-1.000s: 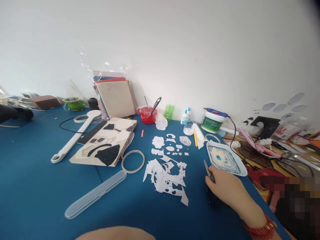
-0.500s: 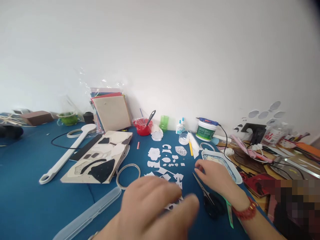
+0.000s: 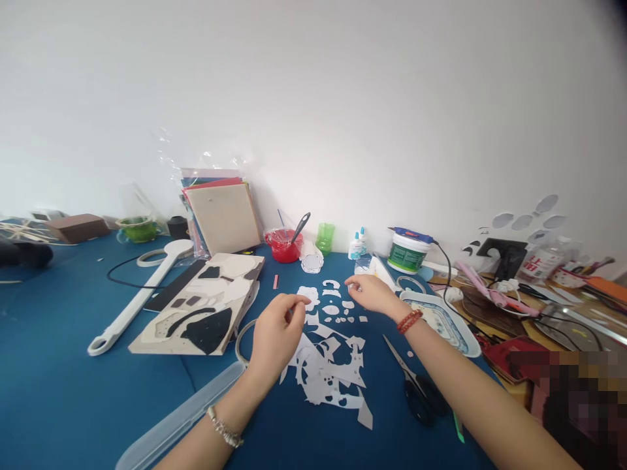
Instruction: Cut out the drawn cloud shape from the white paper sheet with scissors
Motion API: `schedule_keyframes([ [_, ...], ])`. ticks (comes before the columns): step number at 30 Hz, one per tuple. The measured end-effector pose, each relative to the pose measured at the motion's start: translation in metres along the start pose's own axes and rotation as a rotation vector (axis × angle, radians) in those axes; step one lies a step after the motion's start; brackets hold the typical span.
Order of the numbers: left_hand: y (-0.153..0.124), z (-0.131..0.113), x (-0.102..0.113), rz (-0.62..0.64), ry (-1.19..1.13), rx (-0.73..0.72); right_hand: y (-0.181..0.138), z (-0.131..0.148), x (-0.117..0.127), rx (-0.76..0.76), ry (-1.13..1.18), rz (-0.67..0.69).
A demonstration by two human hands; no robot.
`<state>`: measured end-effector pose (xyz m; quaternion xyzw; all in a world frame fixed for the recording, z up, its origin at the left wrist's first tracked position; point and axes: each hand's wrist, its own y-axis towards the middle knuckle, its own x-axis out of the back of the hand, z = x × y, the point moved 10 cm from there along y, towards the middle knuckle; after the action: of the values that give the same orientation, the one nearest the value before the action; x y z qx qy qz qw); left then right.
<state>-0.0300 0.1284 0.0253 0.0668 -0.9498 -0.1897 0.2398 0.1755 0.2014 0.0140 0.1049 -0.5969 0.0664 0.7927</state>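
Observation:
Over the scattered white paper cut-outs (image 3: 330, 311), my right hand (image 3: 373, 295) has its fingers pinched together. A bit of the white paper piece with drawn lines (image 3: 359, 287) shows at the fingertips; the hand covers the rest. My left hand (image 3: 279, 326) hovers left of the cut-outs with its fingers curled in, beside the flower-shaped paper piece (image 3: 308, 297). Whatever its fingers hold, if anything, is hidden. Below the cut-outs lies a heap of paper scraps (image 3: 326, 375). Black-handled scissors (image 3: 416, 388) rest on the blue table under my right forearm.
At left are a board with black and white shapes (image 3: 200, 307), a long white handle (image 3: 140, 300) and a clear plastic case (image 3: 181, 414). Glue bottles (image 3: 356, 245), a red cup (image 3: 284, 247) and a white tub (image 3: 406, 253) line the back. A patterned tray (image 3: 467, 339) stands right.
My left hand has drawn back to the left, uncovering the paper scraps. My right hand has moved left and away from me, from near the tray to the drawn paper piece.

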Motion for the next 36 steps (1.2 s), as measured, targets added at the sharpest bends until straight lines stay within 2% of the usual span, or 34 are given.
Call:
schedule_keyframes([
  [6,0.006,0.027,-0.001,-0.001,-0.106,0.179,0.027,0.008,0.007,0.015,0.065,-0.034],
  [10,0.006,0.027,0.003,-0.028,-0.151,0.200,0.042,0.017,0.004,0.057,0.058,-0.014],
  [14,0.006,0.026,0.003,-0.034,-0.167,0.199,0.044,0.017,0.004,0.045,-0.011,0.092],
  [19,0.004,0.025,-0.004,0.004,-0.173,0.188,0.026,-0.029,0.002,-0.164,-0.114,0.285],
  [23,0.002,0.022,-0.009,0.023,-0.166,0.166,0.015,-0.066,-0.016,-0.355,-0.106,0.356],
  [26,0.001,0.021,-0.010,0.023,-0.155,0.148,0.018,-0.076,-0.027,-0.410,-0.089,0.319],
  [33,0.002,0.019,-0.008,0.023,-0.138,0.109,0.031,-0.096,-0.033,-0.462,-0.015,0.226],
  [36,0.003,0.017,-0.007,0.023,-0.139,0.100,0.031,-0.102,-0.032,-0.449,0.051,0.121],
])
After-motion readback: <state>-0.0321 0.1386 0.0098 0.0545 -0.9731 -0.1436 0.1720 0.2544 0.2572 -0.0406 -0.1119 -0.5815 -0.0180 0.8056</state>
